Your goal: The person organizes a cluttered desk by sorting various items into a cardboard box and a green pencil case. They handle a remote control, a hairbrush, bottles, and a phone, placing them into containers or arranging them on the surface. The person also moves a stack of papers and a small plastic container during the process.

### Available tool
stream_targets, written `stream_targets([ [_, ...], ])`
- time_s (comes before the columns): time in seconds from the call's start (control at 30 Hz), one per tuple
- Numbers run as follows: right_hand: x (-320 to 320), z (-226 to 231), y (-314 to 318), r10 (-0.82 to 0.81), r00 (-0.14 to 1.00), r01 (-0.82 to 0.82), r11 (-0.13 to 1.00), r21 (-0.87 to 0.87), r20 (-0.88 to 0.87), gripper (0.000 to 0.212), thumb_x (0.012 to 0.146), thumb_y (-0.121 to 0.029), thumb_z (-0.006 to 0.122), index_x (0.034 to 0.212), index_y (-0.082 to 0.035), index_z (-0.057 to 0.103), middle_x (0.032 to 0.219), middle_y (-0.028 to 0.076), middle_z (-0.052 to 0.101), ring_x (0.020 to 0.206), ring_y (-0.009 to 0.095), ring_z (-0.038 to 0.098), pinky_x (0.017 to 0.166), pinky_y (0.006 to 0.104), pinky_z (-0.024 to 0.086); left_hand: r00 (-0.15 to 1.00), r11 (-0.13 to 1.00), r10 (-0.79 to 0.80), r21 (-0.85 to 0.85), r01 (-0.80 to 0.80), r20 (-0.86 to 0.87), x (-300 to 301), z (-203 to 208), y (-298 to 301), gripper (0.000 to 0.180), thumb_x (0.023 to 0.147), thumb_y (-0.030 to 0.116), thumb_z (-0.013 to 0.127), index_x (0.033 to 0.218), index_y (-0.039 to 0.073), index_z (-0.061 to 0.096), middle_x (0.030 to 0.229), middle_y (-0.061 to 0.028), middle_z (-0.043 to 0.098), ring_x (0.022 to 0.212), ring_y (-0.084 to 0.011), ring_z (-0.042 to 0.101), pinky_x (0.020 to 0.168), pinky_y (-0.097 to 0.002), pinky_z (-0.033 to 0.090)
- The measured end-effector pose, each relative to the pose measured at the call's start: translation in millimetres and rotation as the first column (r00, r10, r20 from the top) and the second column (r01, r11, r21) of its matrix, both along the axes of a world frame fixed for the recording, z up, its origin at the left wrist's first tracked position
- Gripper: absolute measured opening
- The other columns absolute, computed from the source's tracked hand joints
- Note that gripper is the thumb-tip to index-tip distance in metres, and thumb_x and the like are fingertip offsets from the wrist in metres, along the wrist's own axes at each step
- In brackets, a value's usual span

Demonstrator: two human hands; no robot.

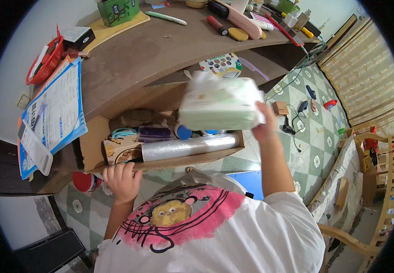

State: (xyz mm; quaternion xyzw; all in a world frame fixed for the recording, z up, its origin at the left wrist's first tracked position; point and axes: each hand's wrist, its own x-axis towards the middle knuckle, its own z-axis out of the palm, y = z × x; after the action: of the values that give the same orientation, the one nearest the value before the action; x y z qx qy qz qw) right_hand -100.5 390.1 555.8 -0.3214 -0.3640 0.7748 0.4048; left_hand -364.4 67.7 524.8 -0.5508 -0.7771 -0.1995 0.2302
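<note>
I see a cluttered brown surface [160,45] above green tiled floor [315,150]. My right hand [266,127] fingers grip a pale packet [219,103], long axis left-right; left hand [122,182] fingers curl on the cardboard box [92,145] edge.

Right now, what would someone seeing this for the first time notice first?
The pale green soft pack, lifted in the right hand above an open cardboard box, draws the eye first. The left hand grips the box's front edge, with a shiny clear roll lying inside. Behind is a cluttered brown desk, with a blue-edged printed sheet hanging off its left end.
</note>
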Motion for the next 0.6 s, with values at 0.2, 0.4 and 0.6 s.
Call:
stream_targets([
  [0.2, 68, -17, 38, -0.4, 0.913, 0.398, 0.916, -0.045, -0.085, 0.042, 0.08, -0.025, 0.062, 0.116, -0.004, 0.053, 0.106, 0.006, 0.063, 0.095, 0.02, 0.062, 0.082, 0.032, 0.051, 0.999, 0.999, -0.011, -0.035, 0.012, 0.034, -3, -1, 1, 0.035, 0.062, 0.021, 0.077, 0.09, 0.012, 0.059, 0.089, -0.0038, 0.055, 0.089, -0.0257, 0.049, 0.087, -0.0422, 0.032],
  [0.4, 19, -28, 114, -0.322, 0.923, 0.351, 0.929, 0.117, -0.209, 0.017, 0.088, -0.02, 0.053, 0.097, -0.006, 0.056, 0.077, -0.002, 0.061, 0.058, 0.008, 0.051, 0.05, 0.0205, 0.039, 0.999, 1.0, 0.026, -0.017, -0.026, -0.022, -4, -1, 2, 0.032, 0.059, 0.023, 0.075, 0.085, 0.015, 0.06, 0.088, -0.0023, 0.055, 0.087, -0.0249, 0.05, 0.086, -0.0417, 0.033],
  [0.6, -38, -56, 104, -0.202, 0.852, -0.05, 0.887, 0.46, 0.482, 0.03, 0.094, -0.025, 0.051, 0.086, 0.002, 0.061, 0.07, 0.003, 0.057, 0.062, 0.011, 0.051, 0.059, 0.0242, 0.042, 0.997, 0.998, 0.055, -0.017, -0.056, -0.055, -4, -4, 1, 0.029, 0.058, 0.022, 0.073, 0.084, 0.014, 0.06, 0.088, -0.003, 0.055, 0.084, -0.0253, 0.05, 0.085, -0.0423, 0.034],
])
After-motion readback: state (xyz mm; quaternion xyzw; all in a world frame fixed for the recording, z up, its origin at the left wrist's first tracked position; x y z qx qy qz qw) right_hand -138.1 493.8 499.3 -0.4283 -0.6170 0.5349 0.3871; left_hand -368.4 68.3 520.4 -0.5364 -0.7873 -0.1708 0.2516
